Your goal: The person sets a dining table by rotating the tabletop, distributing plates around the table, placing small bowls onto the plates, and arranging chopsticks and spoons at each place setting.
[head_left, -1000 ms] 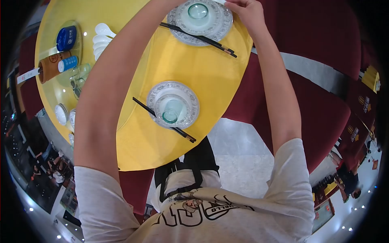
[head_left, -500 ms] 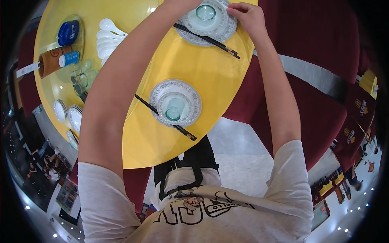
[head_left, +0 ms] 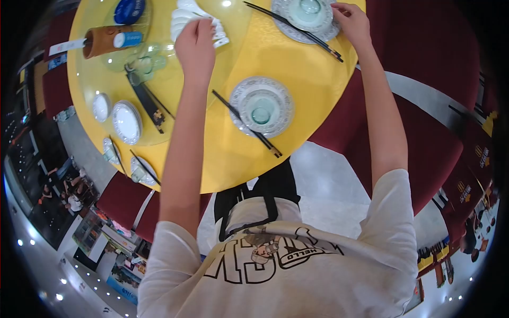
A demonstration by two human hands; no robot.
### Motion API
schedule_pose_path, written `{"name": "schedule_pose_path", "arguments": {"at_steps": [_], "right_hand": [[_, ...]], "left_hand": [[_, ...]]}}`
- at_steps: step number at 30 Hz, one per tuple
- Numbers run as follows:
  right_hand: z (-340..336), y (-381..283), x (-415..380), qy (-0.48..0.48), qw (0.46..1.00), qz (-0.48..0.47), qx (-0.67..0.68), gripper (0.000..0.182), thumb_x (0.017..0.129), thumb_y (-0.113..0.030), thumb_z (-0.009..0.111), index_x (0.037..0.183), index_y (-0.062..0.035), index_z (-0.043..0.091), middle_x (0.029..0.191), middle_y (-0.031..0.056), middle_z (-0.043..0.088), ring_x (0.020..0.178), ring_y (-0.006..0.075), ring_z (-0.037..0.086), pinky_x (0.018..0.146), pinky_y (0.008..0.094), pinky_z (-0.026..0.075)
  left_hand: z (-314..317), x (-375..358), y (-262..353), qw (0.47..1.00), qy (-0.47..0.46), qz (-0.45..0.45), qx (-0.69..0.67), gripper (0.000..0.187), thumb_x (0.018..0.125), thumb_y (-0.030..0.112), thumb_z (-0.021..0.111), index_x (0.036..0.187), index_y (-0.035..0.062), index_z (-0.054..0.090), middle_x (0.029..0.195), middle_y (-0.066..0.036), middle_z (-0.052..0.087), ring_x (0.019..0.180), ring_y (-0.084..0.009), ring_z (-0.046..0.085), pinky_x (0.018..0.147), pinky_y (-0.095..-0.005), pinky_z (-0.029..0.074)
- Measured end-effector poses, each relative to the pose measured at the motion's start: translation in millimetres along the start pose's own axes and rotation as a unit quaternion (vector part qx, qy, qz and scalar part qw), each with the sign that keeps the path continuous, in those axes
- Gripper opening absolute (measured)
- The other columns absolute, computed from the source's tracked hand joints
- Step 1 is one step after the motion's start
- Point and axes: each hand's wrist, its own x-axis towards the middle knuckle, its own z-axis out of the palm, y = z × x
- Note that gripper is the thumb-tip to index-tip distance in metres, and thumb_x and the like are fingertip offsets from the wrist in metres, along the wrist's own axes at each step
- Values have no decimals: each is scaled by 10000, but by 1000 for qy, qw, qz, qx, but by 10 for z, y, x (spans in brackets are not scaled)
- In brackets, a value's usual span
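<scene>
While both arms reach out over the yellow table (head_left: 297,79), status is:

left hand (head_left: 195,42): over the stack of white spoons (head_left: 183,16) on the glass turntable (head_left: 159,79); fingers curled, touching the spoons; can't tell if it grips one.
right hand (head_left: 352,22): at the rim of the far plate (head_left: 297,21), fingers bent on its edge; grip unclear.
far plate: table's far edge, glass cup (head_left: 309,6) on it, black chopsticks (head_left: 297,29) across its near side.
near plate (head_left: 262,106): table's near edge, between the arms, cup inside, second chopsticks (head_left: 246,124) just beside.
turntable: small plates (head_left: 126,122), blue lid (head_left: 129,9), brown holder (head_left: 101,40).
</scene>
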Motion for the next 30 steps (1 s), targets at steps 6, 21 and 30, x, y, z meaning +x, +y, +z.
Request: {"name": "schedule_pose_path", "arguments": {"at_steps": [6, 21, 30], "right_hand": [[-74, 337, -124, 178, 962, -170, -116, 256, 800, -199, 640, 1038, -106, 662, 1006, 106, 579, 887, 212, 585, 802, 314, 466], [327, -473, -1815, 24, 997, -43, 56, 116, 810, -38, 613, 918, -37, 655, 868, 41, 606, 713, 113, 559, 591, 233, 448], [692, -446, -1686, -149, 964, 7, 218, 204, 862, -121, 617, 1040, -27, 650, 881, 16, 637, 742, 71, 563, 624, 208, 451]], "left_hand": [[-705, -464, -1088, 992, 92, -88, 8, 248, 863, 203, 582, 947, -28, 615, 802, -56, 625, 711, -111, 584, 567, -228, 449], [-748, -447, -1010, 980, 89, -134, 119, 197, 776, 184, 642, 842, 2, 680, 694, -79, 677, 642, -194, 651, 637, -300, 500], [-22, -781, -431, 996, -44, -11, 73, 128, 770, 129, 670, 857, 36, 677, 716, -116, 667, 627, -217, 645, 617, -308, 506]]}}
